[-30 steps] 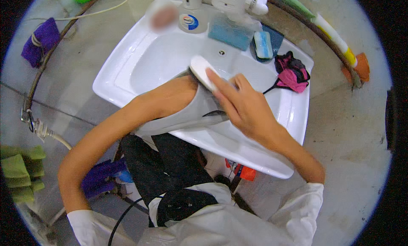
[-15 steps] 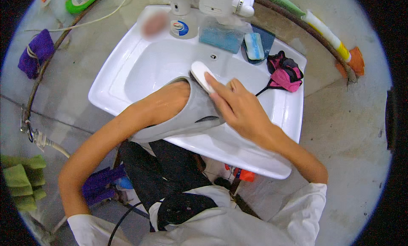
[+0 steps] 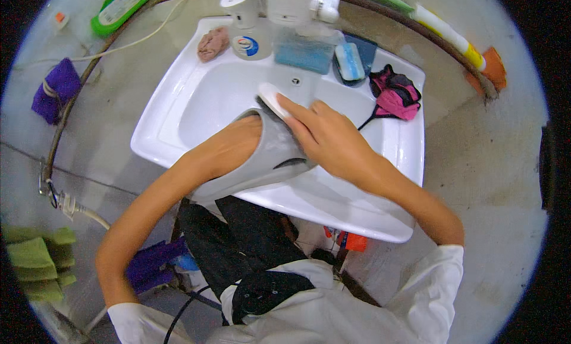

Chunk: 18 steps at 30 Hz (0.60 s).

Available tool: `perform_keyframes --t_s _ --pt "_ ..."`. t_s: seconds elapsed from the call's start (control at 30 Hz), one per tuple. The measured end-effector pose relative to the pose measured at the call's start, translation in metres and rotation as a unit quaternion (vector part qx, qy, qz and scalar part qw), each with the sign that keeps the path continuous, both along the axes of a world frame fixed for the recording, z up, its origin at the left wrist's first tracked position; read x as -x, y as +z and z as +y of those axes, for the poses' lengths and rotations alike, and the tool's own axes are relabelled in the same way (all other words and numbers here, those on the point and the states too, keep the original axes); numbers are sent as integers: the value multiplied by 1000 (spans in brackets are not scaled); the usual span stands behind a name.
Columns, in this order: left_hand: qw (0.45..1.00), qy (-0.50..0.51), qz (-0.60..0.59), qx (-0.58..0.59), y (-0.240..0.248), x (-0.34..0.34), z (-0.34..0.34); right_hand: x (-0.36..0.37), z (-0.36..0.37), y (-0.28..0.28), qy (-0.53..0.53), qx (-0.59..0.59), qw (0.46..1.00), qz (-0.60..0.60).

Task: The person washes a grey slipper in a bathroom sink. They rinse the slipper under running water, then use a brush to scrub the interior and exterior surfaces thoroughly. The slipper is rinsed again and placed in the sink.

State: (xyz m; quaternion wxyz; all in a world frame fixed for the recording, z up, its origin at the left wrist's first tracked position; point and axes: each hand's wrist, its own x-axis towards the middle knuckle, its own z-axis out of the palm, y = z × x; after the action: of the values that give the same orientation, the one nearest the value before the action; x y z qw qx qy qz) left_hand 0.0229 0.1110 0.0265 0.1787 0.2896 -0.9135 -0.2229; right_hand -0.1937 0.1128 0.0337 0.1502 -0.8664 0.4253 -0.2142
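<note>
My left hand (image 3: 242, 136) reaches through the wide opening of a smooth grey slip-on clog (image 3: 277, 143), its fingers hidden inside. A dark slit shows in the clog's side, and its body slants across the near rim of the white washbasin (image 3: 380, 222). In my right hand (image 3: 327, 139) is a white scrubbing brush (image 3: 272, 96), gripped from above with fingers closed along its back. Its dark bristles face the clog's upper edge by the opening; whether they touch it I cannot tell.
Along the basin's back stand a crumpled pinkish cloth (image 3: 213, 44), a pump bottle (image 3: 250, 45), a blue sponge (image 3: 304, 54) and a soap bar (image 3: 350, 61) on a dark dish. A pink-and-black mesh item (image 3: 397, 100) lies at the right. A brown pipe (image 3: 404, 24) curves behind the tap.
The brush and my right hand have shifted slightly left and up along the clog. My left hand stays inside the clog. The whole view has tilted a little.
</note>
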Motion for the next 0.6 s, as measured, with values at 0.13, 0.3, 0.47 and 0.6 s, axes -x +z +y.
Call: perform_keyframes --t_s 0.13,0.3,0.47,0.6 --pt "999 -24 11 33 -11 -8 -4 26 54 12 -2 -54 998 19" --pt "997 -46 2 65 -20 -8 -9 27 32 0 -1 -33 999 27" --pt "996 -53 -4 72 -21 -16 -9 -18 -21 0 24 2 1000 -16" --pt "995 -65 -21 77 -32 -20 -16 -18 -5 -3 10 -14 1000 -8"
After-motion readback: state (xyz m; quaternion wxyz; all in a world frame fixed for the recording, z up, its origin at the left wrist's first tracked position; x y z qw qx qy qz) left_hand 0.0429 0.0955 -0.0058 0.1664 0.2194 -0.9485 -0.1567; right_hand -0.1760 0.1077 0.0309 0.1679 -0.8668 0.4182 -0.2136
